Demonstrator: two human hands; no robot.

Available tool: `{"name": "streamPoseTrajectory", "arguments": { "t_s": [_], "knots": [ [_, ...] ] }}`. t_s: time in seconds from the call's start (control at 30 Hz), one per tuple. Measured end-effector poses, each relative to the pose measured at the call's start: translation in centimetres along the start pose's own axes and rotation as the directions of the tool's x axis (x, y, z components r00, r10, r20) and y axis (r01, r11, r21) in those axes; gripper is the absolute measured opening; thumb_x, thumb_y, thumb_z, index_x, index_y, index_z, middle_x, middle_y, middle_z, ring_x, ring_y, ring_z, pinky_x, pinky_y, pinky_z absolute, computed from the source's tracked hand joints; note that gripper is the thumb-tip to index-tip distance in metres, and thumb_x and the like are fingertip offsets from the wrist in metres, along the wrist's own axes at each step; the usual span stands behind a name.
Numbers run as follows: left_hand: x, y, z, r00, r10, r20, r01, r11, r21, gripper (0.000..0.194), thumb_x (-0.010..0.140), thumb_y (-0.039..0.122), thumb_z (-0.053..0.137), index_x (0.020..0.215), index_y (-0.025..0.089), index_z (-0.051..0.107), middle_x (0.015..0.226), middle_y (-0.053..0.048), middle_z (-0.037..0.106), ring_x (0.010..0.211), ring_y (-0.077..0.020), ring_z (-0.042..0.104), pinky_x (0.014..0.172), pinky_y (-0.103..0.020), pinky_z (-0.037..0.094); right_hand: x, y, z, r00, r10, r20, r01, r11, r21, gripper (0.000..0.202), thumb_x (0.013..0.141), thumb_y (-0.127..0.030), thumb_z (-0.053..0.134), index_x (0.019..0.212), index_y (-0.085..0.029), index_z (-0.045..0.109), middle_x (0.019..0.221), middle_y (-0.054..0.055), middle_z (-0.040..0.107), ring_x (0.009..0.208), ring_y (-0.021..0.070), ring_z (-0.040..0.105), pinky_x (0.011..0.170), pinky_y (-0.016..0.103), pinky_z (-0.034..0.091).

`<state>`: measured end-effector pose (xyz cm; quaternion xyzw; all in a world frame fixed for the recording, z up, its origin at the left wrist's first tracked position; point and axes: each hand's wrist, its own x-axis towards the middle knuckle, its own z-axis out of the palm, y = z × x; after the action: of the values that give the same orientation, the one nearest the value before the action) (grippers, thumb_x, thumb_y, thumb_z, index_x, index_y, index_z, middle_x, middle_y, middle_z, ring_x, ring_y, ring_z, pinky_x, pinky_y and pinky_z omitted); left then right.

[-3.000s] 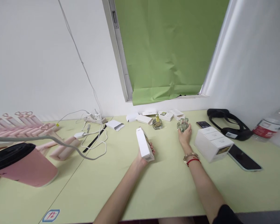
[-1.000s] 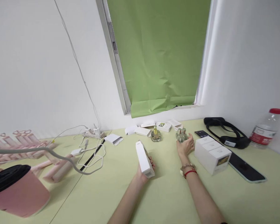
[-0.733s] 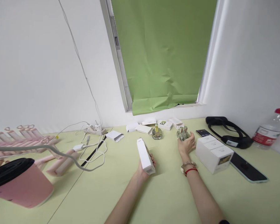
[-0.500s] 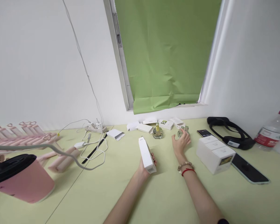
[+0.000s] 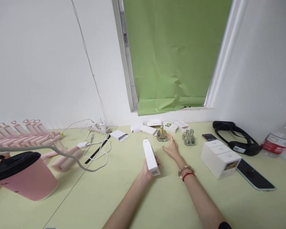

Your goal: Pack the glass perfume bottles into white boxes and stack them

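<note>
My left hand (image 5: 147,171) is wrapped round a narrow white carton (image 5: 150,156), held tilted above the table. My right hand (image 5: 172,149) has its fingers apart and nothing in it. Its fingertips are just right of a round glass perfume bottle (image 5: 161,135) with a gold neck; whether they touch the bottle I cannot tell. Further right stands a small cluster of clear glass bottles (image 5: 188,139). Behind the perfume bottle lie several small white cartons, one with a green picture (image 5: 170,127) on it.
White boxes in a row (image 5: 219,158) stand at right, by a phone (image 5: 255,175), a black headset (image 5: 243,144) and a water bottle (image 5: 277,140). At left are a pink cup (image 5: 26,178), pink tubes (image 5: 21,133), a power strip (image 5: 98,129) and loose white cables.
My right hand has moved left, away from the clear glass bottles to the perfume bottle's side. My left hand still holds the white carton in much the same place.
</note>
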<state>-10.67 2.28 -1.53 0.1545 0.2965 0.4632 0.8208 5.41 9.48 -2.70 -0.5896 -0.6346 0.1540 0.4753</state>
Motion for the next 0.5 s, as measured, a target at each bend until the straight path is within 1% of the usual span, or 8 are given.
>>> {"name": "streamPoseTrajectory", "arguments": {
  "t_s": [0.1,0.17,0.23,0.3,0.33,0.4,0.5],
  "knots": [
    [-0.21,0.01,0.06,1.000,0.002,0.006,-0.002,1.000,0.008,0.017,0.079,0.025,0.047,0.069,0.013,0.054,0.052,-0.004,0.057,0.044,-0.0146,0.057,0.044,-0.023,0.044,0.10,-0.17,0.00,0.998,0.006,-0.061,-0.003,0.998,0.055,0.069,0.065,-0.025,0.057,0.129,-0.023,0.031,0.125,0.008,0.051,0.116,0.0249,0.045,0.098,0.044,0.031],
    [-0.27,-0.01,0.09,1.000,0.005,0.014,-0.005,1.000,0.013,0.018,0.079,0.025,0.047,0.068,0.013,0.054,0.051,-0.004,0.057,0.044,-0.0143,0.056,0.044,-0.023,0.044,0.18,-0.31,0.08,0.996,-0.005,-0.085,0.012,0.996,0.085,0.059,0.066,-0.025,0.055,0.123,-0.022,0.039,0.128,0.009,0.048,0.119,0.0245,0.042,0.099,0.043,0.030],
    [-0.30,0.01,0.12,1.000,0.008,0.026,-0.008,1.000,0.017,0.017,0.079,0.024,0.048,0.068,0.013,0.054,0.051,-0.003,0.057,0.044,-0.0140,0.056,0.043,-0.023,0.044,0.27,-0.40,0.20,0.998,-0.018,-0.061,0.023,0.997,0.078,0.044,0.067,-0.024,0.054,0.111,-0.023,0.051,0.133,0.008,0.042,0.125,0.0250,0.037,0.102,0.044,0.028],
    [-0.30,0.15,0.14,0.999,0.008,0.037,-0.008,1.000,0.017,0.016,0.079,0.023,0.048,0.069,0.012,0.054,0.052,-0.004,0.057,0.044,-0.0142,0.056,0.044,-0.023,0.044,0.37,-0.42,0.29,1.000,-0.028,0.012,0.027,0.999,0.037,0.032,0.068,-0.023,0.055,0.099,-0.024,0.060,0.136,0.007,0.038,0.128,0.0263,0.032,0.104,0.045,0.024],
    [-0.28,0.26,0.15,0.999,0.006,0.041,-0.007,1.000,0.017,0.016,0.079,0.023,0.048,0.069,0.012,0.054,0.052,-0.004,0.057,0.045,-0.0146,0.057,0.044,-0.023,0.045,0.42,-0.41,0.30,0.998,-0.031,0.049,0.031,0.999,0.017,0.030,0.067,-0.023,0.056,0.096,-0.024,0.062,0.136,0.006,0.037,0.128,0.0266,0.032,0.104,0.045,0.024],
    [-0.15,0.55,0.15,0.999,0.003,0.045,-0.003,1.000,0.014,0.016,0.080,0.022,0.046,0.070,0.012,0.054,0.054,-0.005,0.057,0.048,-0.0154,0.058,0.045,-0.024,0.046,0.52,-0.38,0.23,0.995,-0.037,0.089,0.037,0.999,-0.005,0.034,0.068,-0.022,0.057,0.101,-0.026,0.063,0.132,0.006,0.040,0.125,0.0252,0.035,0.104,0.043,0.025],
    [0.32,0.93,0.15,0.999,0.001,0.042,-0.001,1.000,0.001,0.018,0.082,0.021,0.042,0.070,0.012,0.052,0.053,-0.005,0.057,0.047,-0.0150,0.057,0.045,-0.023,0.046,0.58,-0.44,-0.06,0.996,-0.029,0.081,0.030,0.999,-0.016,0.041,0.072,-0.025,0.055,0.113,-0.029,0.059,0.123,0.005,0.045,0.120,0.0213,0.040,0.103,0.039,0.027]
  ]
}}
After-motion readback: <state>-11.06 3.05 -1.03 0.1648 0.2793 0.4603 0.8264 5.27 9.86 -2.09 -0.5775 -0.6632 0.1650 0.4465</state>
